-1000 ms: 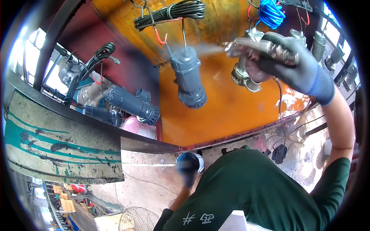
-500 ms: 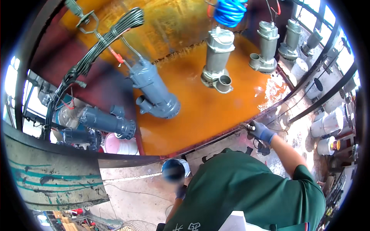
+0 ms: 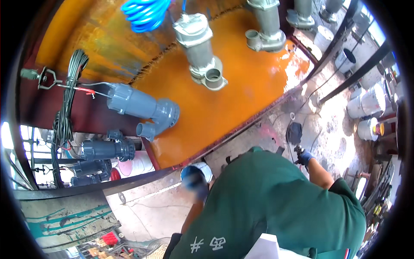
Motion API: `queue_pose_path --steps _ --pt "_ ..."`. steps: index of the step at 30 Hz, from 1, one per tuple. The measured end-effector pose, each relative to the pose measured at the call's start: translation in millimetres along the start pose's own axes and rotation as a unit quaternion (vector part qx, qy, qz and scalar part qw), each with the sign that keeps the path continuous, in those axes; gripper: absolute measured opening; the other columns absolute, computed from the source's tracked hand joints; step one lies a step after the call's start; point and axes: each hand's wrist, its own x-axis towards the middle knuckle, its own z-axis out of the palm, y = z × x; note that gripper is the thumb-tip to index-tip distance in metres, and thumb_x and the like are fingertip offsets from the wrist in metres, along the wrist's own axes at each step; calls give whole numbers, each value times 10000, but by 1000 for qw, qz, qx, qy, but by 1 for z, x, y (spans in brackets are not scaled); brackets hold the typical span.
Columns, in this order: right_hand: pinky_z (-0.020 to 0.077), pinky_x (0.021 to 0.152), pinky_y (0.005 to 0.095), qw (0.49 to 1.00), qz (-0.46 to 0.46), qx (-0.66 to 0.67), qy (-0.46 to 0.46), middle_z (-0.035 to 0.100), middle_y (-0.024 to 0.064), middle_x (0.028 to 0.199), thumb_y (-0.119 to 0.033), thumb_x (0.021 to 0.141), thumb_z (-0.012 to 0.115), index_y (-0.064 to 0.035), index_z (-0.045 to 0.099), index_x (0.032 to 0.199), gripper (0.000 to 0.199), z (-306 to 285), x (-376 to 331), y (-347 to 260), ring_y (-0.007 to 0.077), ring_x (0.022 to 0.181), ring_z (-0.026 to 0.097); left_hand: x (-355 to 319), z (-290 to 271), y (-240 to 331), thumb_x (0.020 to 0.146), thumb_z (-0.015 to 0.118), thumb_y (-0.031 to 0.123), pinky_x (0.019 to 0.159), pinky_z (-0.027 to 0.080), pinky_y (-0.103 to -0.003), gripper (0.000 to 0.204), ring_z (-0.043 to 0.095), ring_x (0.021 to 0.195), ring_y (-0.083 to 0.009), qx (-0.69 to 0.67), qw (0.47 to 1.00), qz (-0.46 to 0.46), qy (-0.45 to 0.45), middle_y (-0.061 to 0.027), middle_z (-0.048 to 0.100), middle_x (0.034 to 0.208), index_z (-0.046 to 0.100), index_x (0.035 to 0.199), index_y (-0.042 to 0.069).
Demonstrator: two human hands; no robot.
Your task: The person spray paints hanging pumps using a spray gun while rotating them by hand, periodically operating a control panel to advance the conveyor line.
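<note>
My right hand [image 3: 305, 158], in a grey-blue glove, closes round a dark tool with metal fittings that looks like a spray gun [image 3: 298, 150], to the right of the tank's near edge. A dark piece [image 3: 294, 133] shows just beyond it; whether they join is unclear. My left hand [image 3: 201, 191] wears a dark glove and is at the near side of a tilted bucket [image 3: 208, 170] with a blue inside. It seems to hold the bucket, though blur covers its fingers and part of the opening.
Ahead lies a shallow tank [image 3: 241, 95] with an orange-coated floor. Over it hang a blue-grey pump [image 3: 131, 101], a silver-grey pump [image 3: 196, 45], another grey pump [image 3: 269, 26] and a coiled blue hose [image 3: 145, 14]. White buckets [image 3: 366, 101] stand at the right; a paint-streaked board [image 3: 69, 220] lies left.
My view has shifted, so the hanging pumps appear farther left and higher. My right hand has drawn back from the tank's edge with the tool. My left hand and the bucket appear higher.
</note>
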Motion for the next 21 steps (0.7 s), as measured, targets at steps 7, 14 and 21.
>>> queue_pose_path --steps 7,14,21 --pt "567 599 470 998 2 -52 45 726 204 925 -133 841 798 -41 622 1310 509 -1 -25 63 296 703 698 31 -16 118 1006 625 449 912 560 -463 435 724 1020 -424 -14 996 -76 37 -228 769 1061 791 1079 54" --pt "562 937 475 988 -52 -131 66 759 258 1127 -282 805 850 -34 676 1308 587 -34 25 137 403 1103 729 46 -13 163 1011 630 488 876 574 -463 423 744 998 -371 13 995 -93 -20 -175 784 1032 782 1143 115" --pt "566 922 479 985 -98 -135 48 763 256 1128 -378 830 856 -30 696 1212 541 -29 56 68 425 1085 734 29 42 74 1055 598 435 725 543 -426 419 697 780 -298 -85 986 -143 3 -144 747 917 761 1084 51"
